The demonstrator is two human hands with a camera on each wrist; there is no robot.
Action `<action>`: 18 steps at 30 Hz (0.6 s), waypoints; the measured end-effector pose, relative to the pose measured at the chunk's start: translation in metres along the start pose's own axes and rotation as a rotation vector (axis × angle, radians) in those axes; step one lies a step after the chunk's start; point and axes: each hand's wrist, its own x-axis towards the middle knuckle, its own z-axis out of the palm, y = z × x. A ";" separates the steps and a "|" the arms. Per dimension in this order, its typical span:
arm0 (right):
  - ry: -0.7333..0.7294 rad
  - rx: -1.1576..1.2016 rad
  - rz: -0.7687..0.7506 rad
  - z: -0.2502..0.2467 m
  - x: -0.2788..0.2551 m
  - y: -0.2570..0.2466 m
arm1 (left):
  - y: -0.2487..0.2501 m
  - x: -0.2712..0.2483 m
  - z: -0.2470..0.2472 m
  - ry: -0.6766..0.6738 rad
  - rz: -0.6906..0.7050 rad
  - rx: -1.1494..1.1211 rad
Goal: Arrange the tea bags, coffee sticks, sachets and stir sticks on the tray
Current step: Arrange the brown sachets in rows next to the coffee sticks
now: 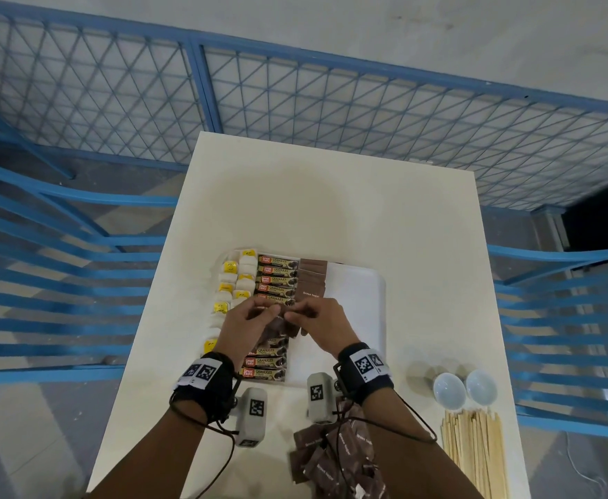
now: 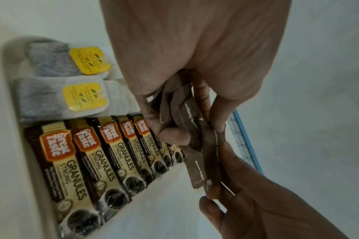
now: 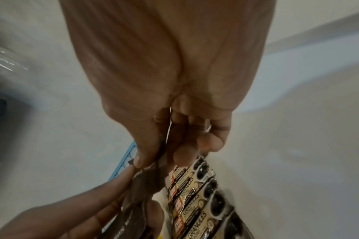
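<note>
A white tray [image 1: 360,282] lies mid-table. Its left column holds tea bags [image 1: 230,282] with yellow tags, beside a column of coffee sticks [image 1: 277,279]. Brown sugar sachets [image 1: 313,275] form a short row at the far end. My left hand [image 1: 259,313] grips a small bunch of brown sugar sachets [image 2: 187,116] above the coffee sticks [image 2: 88,161]. My right hand [image 1: 307,313] pinches one sachet [image 2: 213,155] at the edge of that bunch. A loose heap of sachets [image 1: 331,459] lies near me. Wooden stir sticks [image 1: 475,448] lie at the near right.
Two small white bowls [image 1: 464,388] stand right of the tray. The right half of the tray is bare. Blue mesh fencing [image 1: 295,102] surrounds the white table [image 1: 331,196]. Grey tagged devices hang under both wrists.
</note>
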 end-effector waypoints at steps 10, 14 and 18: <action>0.063 0.100 0.094 -0.001 0.002 0.003 | -0.004 0.004 0.000 0.058 -0.044 -0.082; 0.093 0.140 0.086 -0.002 0.001 0.002 | -0.006 0.000 -0.002 -0.007 -0.084 -0.065; 0.085 0.136 0.103 0.001 0.001 0.006 | -0.009 -0.002 -0.006 -0.013 -0.053 -0.009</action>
